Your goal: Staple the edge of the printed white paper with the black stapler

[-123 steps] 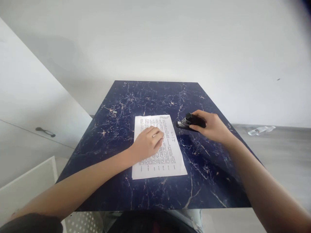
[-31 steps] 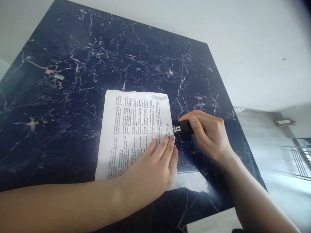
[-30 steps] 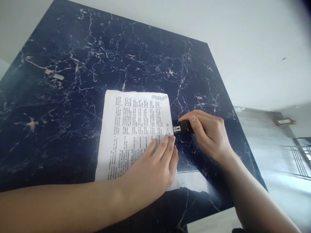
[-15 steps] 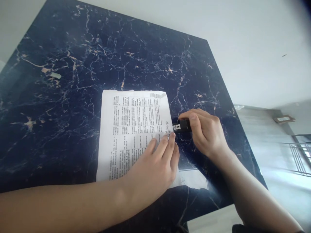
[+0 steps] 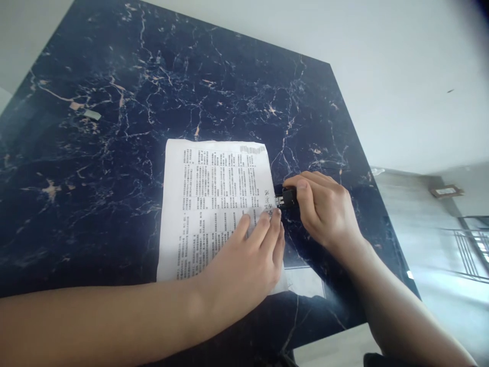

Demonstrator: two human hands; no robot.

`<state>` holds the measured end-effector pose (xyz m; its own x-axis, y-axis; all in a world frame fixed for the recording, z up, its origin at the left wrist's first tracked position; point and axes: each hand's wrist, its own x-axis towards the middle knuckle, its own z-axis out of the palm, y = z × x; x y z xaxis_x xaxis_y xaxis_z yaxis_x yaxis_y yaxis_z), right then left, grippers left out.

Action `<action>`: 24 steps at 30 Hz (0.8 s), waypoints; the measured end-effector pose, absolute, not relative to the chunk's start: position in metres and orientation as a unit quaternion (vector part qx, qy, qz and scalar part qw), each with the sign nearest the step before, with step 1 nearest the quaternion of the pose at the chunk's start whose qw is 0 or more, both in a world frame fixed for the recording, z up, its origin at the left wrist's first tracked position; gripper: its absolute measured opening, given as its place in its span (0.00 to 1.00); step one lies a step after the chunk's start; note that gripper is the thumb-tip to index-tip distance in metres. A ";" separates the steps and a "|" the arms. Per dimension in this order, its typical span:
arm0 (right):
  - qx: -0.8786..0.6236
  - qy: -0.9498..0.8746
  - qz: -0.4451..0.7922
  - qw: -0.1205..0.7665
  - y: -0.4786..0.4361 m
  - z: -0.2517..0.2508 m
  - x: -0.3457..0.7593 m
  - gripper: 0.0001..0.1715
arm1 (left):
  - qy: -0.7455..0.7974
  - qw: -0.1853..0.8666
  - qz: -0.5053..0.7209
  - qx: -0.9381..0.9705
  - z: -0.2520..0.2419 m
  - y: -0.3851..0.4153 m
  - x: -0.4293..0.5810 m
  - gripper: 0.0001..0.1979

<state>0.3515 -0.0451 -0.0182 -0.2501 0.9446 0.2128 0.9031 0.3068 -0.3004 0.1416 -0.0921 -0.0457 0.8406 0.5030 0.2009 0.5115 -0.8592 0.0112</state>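
A dark blue, white-veined marble-patterned surface (image 5: 114,168) carries a white rectangular paper document (image 5: 217,178) covered in dark print, its long axis running away from the person and its barcode corner at the far right. The bare left hand (image 5: 244,262) lies palm down across its near right part, fingers slightly spread and flat on the page, pinching nothing that can be seen. The bare right hand (image 5: 323,206), just off the paper's right side, has its fingers wrapped around a black stapler with a silver metal front (image 5: 289,198). The stapler's long axis lies crosswise, roughly square to the paper's right edge, its nose pointing left. That nose meets the edge just beyond the left fingertips (image 5: 277,214); how far it overlaps cannot be told.
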 end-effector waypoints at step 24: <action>-0.587 -0.800 -0.016 0.122 -0.043 -0.020 0.350 0.25 | -0.269 0.034 -0.107 -0.956 -0.045 -0.092 0.142 0.28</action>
